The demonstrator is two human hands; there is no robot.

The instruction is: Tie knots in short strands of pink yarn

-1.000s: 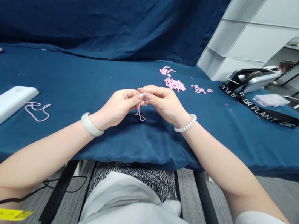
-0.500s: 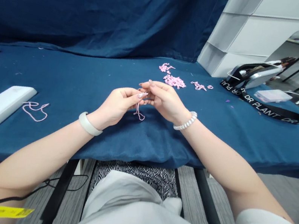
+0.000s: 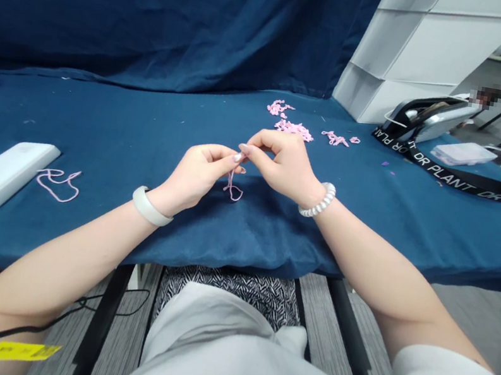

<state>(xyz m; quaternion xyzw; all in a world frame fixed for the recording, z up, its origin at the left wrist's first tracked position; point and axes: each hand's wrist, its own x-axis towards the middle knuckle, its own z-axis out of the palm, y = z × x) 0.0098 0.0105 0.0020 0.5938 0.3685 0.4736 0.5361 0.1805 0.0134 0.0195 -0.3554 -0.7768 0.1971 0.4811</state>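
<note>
Between thumb and fingers, my left hand point(image 3: 202, 173) pinches a thin pink cord point(image 3: 232, 188), whose looped end hangs below the fingertips. My right hand point(image 3: 280, 164) meets it at the fingertips, thumb and index finger pressed together at the cord's upper part. What exactly sits in the right pinch is too small to make out and partly covered by the fingers. Behind the right hand lies a pile of small pink loops point(image 3: 294, 130) on the blue cloth point(image 3: 144, 131).
A white power bank point(image 3: 3, 175) with a black cable lies at left, beside another pink cord point(image 3: 59, 184). More pink pieces point(image 3: 335, 138) lie beyond my hands. At right are a lettered black strap point(image 3: 453, 180), a clear plastic box point(image 3: 463, 154) and stacked white boxes point(image 3: 412, 54).
My right hand's fingers have closed from a looser, spread pose into a pinch at the left fingertips. The left hand and hanging cord have hardly moved.
</note>
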